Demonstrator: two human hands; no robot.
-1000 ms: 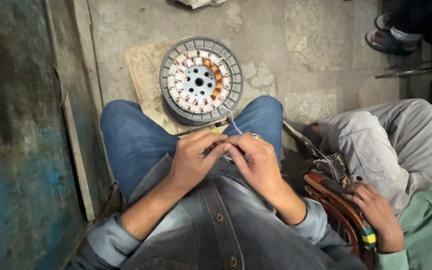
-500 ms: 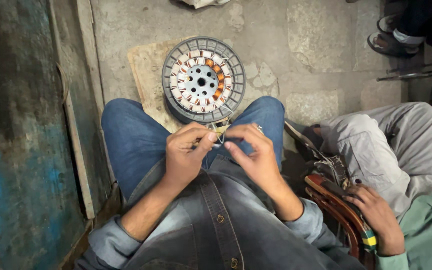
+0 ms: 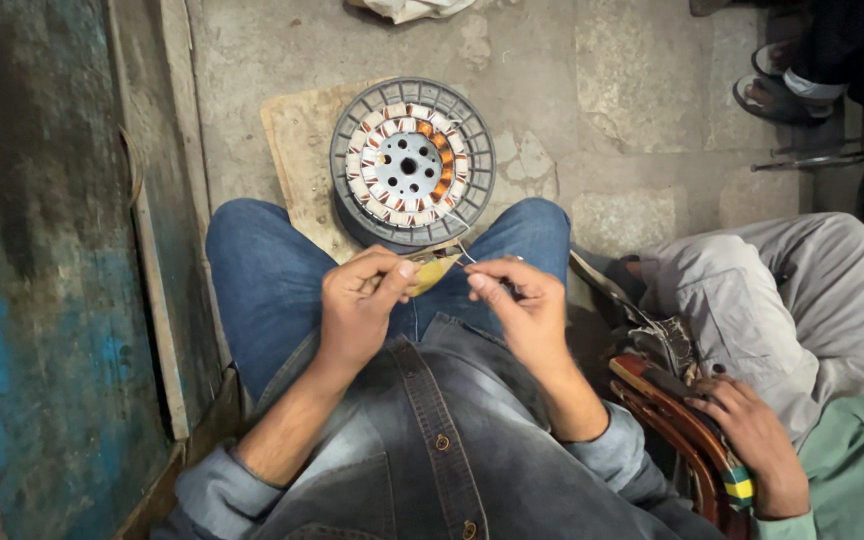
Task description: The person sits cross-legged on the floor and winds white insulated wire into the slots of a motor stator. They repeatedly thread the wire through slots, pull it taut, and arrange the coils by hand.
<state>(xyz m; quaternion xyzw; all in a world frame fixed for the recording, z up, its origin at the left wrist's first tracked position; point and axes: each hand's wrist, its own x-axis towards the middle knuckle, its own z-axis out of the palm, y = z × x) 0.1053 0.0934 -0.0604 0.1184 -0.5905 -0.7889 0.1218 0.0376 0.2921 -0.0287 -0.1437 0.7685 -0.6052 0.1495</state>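
Pinching a small yellowish strip (image 3: 432, 272) between thumb and forefinger, left hand (image 3: 360, 312) closed over the lap. Right hand (image 3: 522, 305) just beside it, fingertips closed on a thin wire (image 3: 460, 243). Ran up and away from both hands, that wire, toward the round motor winding (image 3: 412, 165) straight ahead between the knees, flat on a worn board (image 3: 297, 150) on the stone floor (image 3: 612, 90). Both hands about equally near the winding. Off to the right sat another person in grey trousers (image 3: 772, 290), one hand (image 3: 747, 430) on a red-brown object too unclear to name.
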